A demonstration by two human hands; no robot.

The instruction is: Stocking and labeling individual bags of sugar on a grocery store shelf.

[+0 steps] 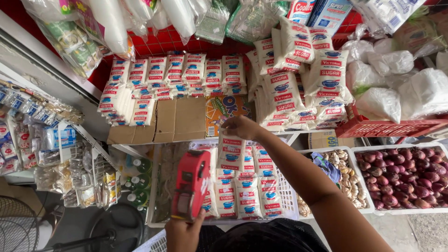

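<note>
My left hand [183, 234] grips a red price-label gun [190, 184], held upright at the lower middle of the head view. My right hand [239, 127] reaches forward and pinches the top of a small white packet with red and blue print [231, 151]. That packet hangs just right of the gun's head. Below it a white plastic basket [292, 205] holds rows of the same packets [247, 196].
More small packets [154, 77] are stacked on cardboard boxes [175, 119], with bigger bags [284, 88] beside them. At right are a red crate [387, 127], a tray of garlic [349, 182] and a tray of red onions [410, 177]. Sachet racks [28, 135], green-capped bottles [140, 182] and a fan [18, 228] stand left.
</note>
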